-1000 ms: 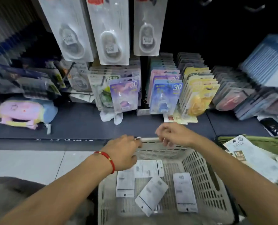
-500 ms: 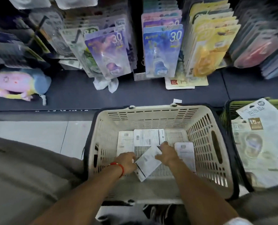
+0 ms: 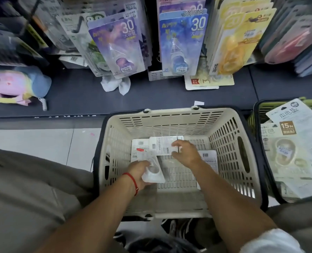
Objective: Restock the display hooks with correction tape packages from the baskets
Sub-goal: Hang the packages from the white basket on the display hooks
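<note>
Correction tape package [image 3: 154, 169], blister up, sits gripped in your left hand [image 3: 138, 172], freeing it from the cream basket [image 3: 169, 119]. Your right hand [image 3: 186, 154] presses loosely curled fingers on a face-down package [image 3: 162, 145], likely to gather it next.

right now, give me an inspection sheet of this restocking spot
surface: dark shelf base above pale floor tiles
job's things: cream basket holds loose correction tape packages; green basket at right piled with more; display hooks hang full rows
clutter: pastel pouch, crumpled tissue, fallen card on the shelf base
hands: left hand grips a clear-fronted package; right hand rests on a face-down one
cables: nothing seen
surroundings: shoes below the basket
</note>
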### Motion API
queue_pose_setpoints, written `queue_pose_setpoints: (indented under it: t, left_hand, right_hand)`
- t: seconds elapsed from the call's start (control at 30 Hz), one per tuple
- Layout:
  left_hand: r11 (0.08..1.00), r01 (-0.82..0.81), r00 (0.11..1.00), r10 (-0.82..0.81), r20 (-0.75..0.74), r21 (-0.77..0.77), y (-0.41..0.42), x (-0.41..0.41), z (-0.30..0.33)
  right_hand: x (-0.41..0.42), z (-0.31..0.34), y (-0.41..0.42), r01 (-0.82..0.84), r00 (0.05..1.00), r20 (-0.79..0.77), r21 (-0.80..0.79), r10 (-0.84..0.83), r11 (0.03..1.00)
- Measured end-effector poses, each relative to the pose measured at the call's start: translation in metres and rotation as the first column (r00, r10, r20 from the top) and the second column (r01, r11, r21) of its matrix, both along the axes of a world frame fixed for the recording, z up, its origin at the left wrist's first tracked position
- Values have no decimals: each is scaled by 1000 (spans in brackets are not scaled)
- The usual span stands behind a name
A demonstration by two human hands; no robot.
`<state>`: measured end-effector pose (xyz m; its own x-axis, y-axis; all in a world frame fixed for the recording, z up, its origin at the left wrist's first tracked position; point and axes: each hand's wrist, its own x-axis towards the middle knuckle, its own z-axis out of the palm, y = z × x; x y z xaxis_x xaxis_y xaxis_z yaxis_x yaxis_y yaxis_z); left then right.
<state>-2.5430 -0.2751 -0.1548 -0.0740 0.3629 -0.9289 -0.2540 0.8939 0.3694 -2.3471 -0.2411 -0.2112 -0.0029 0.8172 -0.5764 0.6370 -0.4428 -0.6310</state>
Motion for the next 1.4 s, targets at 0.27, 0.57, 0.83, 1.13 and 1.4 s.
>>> queue_pose_setpoints:
  t: [0.27, 0.57, 0.83, 1.13, 1.4]
  left_hand:
    - [895, 384, 880, -280, -383, 228, -10, -29, 14]
    - [636, 723, 528, -259, -809, 269, 18, -16, 27]
    - [674, 658, 748, -534, -395, 335, 12, 10, 21]
    - [789, 566, 819, -506, -269, 239, -11, -16, 2]
    - [947, 301, 952, -305, 27, 112, -11, -25, 15]
  right_hand:
    - [7, -37, -8, -477, 783, 478, 49, 398, 878]
    - [71, 50, 31, -245, 969, 57, 53, 242, 968]
    - [40, 74, 12, -198, 965, -157, 101, 212, 975]
    - [49, 13, -14, -27, 933, 359, 42, 10, 999]
    - [51, 11, -14, -336, 717, 585, -188, 380, 923]
